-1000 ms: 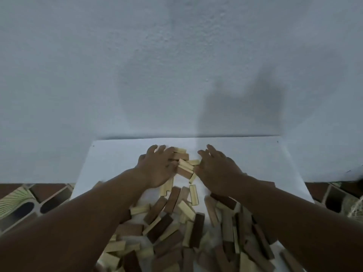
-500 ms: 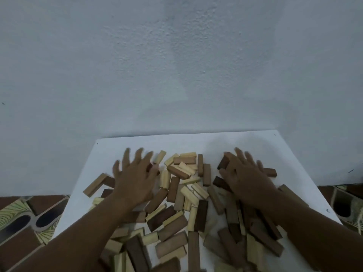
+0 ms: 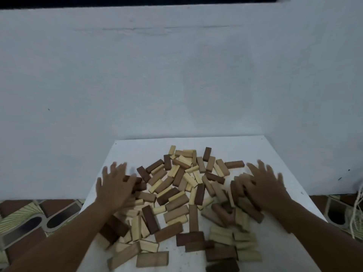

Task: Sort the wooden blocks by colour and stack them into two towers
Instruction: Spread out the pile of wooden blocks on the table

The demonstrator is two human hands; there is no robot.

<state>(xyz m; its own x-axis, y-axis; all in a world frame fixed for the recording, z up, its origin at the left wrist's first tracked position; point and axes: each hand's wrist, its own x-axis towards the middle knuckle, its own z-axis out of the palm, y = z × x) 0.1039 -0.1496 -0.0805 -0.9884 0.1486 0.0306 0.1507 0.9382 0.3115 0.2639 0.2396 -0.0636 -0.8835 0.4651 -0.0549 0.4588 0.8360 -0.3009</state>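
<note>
A loose heap of several wooden blocks (image 3: 182,195), pale yellow, mid brown and dark brown mixed, lies scattered flat over a white board (image 3: 259,152). My left hand (image 3: 115,186) rests palm down on the heap's left side with fingers spread, covering some dark blocks. My right hand (image 3: 264,185) lies palm down on the right side, fingers spread, over several brown blocks. Neither hand grips a block. Both hands are blurred. No tower stands anywhere.
The board sits against a pale blue-grey wall (image 3: 176,75). Patterned floor tiles (image 3: 29,218) show to the left and right of the board. A pale cord (image 3: 358,203) hangs at the far right edge.
Both hands have slid apart, left going left and right going right, spreading the blocks wider over the board. The view has tilted and now shows more of the board.
</note>
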